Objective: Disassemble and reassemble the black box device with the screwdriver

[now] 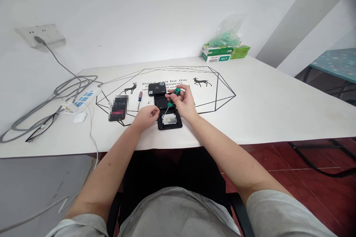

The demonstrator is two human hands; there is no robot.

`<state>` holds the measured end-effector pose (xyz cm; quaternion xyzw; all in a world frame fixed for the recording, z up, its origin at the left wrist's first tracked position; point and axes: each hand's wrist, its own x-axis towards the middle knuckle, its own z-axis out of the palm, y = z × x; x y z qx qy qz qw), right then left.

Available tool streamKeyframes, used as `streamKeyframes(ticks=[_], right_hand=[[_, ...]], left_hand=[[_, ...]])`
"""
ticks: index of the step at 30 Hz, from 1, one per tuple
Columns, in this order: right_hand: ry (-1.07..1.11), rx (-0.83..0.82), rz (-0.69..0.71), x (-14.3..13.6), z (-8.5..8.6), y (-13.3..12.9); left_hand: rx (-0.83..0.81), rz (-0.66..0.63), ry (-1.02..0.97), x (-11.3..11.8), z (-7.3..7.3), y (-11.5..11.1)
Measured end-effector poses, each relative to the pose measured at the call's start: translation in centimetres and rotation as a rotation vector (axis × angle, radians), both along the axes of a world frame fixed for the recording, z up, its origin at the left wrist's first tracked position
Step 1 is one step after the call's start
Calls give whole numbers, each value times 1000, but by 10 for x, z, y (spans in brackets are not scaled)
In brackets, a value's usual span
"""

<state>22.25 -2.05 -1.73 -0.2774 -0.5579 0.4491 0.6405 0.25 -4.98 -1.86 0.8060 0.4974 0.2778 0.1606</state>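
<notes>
My right hand (pixel 184 103) grips a green and black screwdriver (pixel 174 97), its thin shaft slanting down to the left. The tip is at the upper left of an opened black case (pixel 170 127) that has a silver plate (pixel 170 119) with a small yellowish patch inside. My left hand (pixel 147 117) is at the case's left edge, fingers curled together; whether anything is pinched there is hidden. Just behind the case lies a black panel (pixel 161 102), partly covered by my right hand. Farther back is a black square device (pixel 156 89) with a white label.
Left of the hands lie a second screwdriver (pixel 140 96), tiny dark pieces (pixel 149 102) and a pixelated dark object (pixel 119 108). A power strip (pixel 83 99), grey cable (pixel 55 94) and white mouse (pixel 80 117) sit farther left. Green boxes (pixel 218 51) with a plastic bag (pixel 226 33) stand at the back.
</notes>
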Motion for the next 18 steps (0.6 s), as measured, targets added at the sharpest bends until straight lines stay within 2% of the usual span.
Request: streamKeyframes(ticks=[4,7,12,18], right_hand=[[-51,27,20,-5,0,-6],[-39,24,5,-5,1,-7],[43,22,-86,-2,1,0],[94,21,-140,-4,-1,5]], left_hand=[[3,-13,-1,1,1,-1],[15,-81,-22,1,3,-4],[32,-187,-71,2,2,-6],[10,-117,-22,3,-3,0]])
